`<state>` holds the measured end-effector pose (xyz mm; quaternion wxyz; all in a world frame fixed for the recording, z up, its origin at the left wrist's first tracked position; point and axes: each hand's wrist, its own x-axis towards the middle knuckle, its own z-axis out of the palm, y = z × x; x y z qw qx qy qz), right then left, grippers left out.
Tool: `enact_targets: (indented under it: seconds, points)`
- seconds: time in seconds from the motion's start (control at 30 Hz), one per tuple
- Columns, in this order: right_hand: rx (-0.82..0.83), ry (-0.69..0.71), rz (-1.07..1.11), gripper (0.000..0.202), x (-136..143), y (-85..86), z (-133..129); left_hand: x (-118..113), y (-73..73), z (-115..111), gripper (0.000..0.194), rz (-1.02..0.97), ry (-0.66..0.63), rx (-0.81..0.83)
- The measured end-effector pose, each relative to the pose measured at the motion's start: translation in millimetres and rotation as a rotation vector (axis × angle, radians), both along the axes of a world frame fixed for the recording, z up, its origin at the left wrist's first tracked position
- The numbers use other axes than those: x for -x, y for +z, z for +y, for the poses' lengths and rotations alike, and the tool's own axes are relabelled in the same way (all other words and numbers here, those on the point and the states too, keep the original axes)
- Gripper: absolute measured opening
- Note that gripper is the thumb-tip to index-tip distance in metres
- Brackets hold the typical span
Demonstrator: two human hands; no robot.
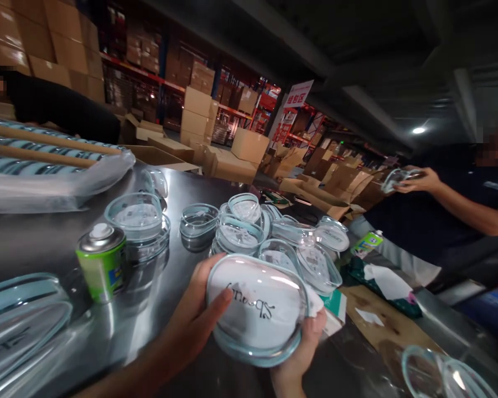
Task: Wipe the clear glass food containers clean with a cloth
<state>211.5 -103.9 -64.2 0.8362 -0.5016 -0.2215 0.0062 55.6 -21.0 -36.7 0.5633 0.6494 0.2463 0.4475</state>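
I see L hand (203, 307) & R hand (301, 349) both gripping a clear, shiny dish (259, 337), round corners, pale blue rim, curly black writing, above the counter (145, 318), toward its near edge.

Left hand (202, 303): some fingers hidden behind dish (269, 331); forearm (149, 354) leaves by bottom edge. Right hand (302, 344): fingers partly behind same dish. Lettering (259, 308) partly covered by left hand (wording uncertain). Can (102, 268): label print blurred. Lower-left container (22, 320) cut off by left edge. Right-hand co-worker (431, 193) cut off by right edge. Far shelves (141, 91): dim, contents too small to tell.
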Motion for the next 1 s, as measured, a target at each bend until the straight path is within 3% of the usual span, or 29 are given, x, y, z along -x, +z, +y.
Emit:
enact_targets:
  seconds: [0.2,0.33,0.6,0.8,1.0]
  points:
    - [-0.048,-0.07,-0.031,0.038,8.1,9.2,-2.9,0.9,2.5,-3.2,0.05,-0.007,0.006,0.048]
    - [-0.044,-0.038,0.035,0.037,5.7,18.3,-8.8,0.5,6.2,-8.3,0.046,-0.053,0.063,-0.027]
    - [0.152,-0.003,-0.031,0.041,3.2,31.8,-16.3,3.9,1.5,-9.6,0.042,-0.006,0.056,-0.246]
    - [0.101,-0.02,0.033,0.038,-0.7,19.1,-15.7,3.2,1.0,-8.0,0.043,0.01,0.051,-0.156]
    - [-0.006,-0.073,0.061,0.037,4.1,22.5,-16.1,-1.2,2.0,-10.2,0.046,-0.045,0.084,-0.03]
